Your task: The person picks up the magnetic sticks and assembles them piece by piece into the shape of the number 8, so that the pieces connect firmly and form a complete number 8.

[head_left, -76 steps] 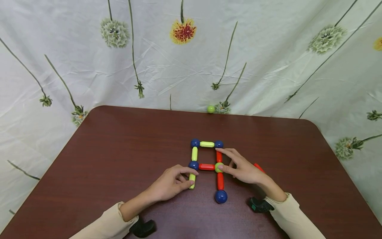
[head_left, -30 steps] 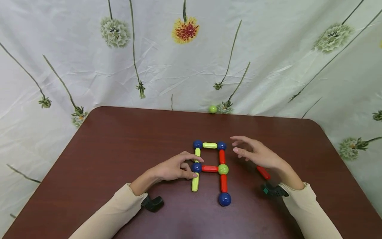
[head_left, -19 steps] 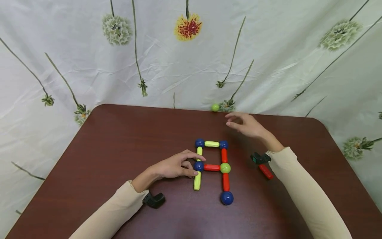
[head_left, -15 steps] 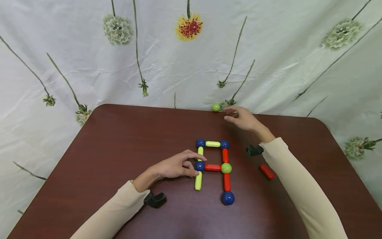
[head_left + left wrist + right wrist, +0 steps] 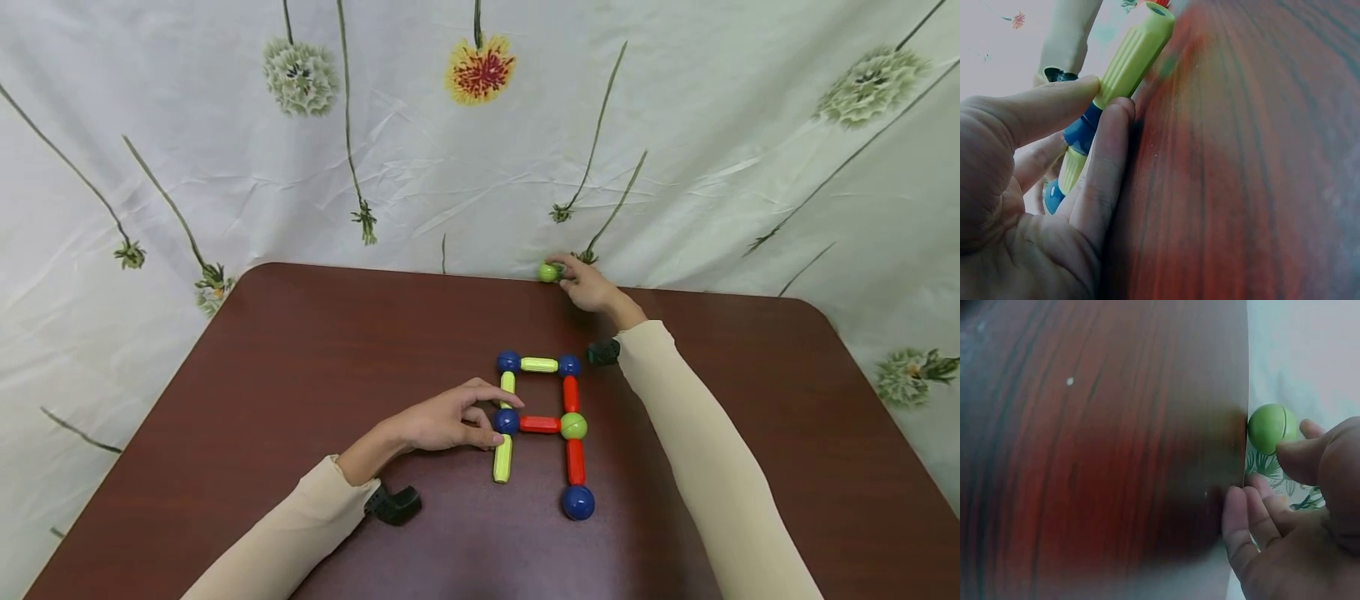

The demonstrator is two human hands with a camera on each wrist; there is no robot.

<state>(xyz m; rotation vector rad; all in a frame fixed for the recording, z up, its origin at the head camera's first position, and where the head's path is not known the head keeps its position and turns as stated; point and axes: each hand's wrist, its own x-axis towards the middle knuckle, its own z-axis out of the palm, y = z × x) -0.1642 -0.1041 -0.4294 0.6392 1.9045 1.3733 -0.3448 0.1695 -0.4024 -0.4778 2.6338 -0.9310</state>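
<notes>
On the table lies a figure of magnetic rods and balls: yellow-green rods, red rods (image 5: 540, 424), blue balls (image 5: 577, 502) and a green ball (image 5: 573, 426). My left hand (image 5: 446, 419) is at its left side. In the left wrist view, thumb and a fingertip pinch the lower yellow-green rod (image 5: 1135, 56) near the blue ball (image 5: 1080, 132); the index finger stretches over that ball in the head view. My right hand (image 5: 588, 285) reaches the far edge beside a loose green ball (image 5: 1267, 428). Its thumb tip overlaps the ball in the right wrist view, its fingers loosely bent.
The dark brown table (image 5: 337, 333) ends at a far edge, against a white flowered cloth (image 5: 420, 150). The loose green ball sits at that edge, by the cloth. My right sleeve (image 5: 697, 442) crosses the table right of the figure.
My right hand has left the figure's right side and moved to the loose green ball. My left hand has shifted up to the blue ball. The loose red rod is now hidden by my right arm.
</notes>
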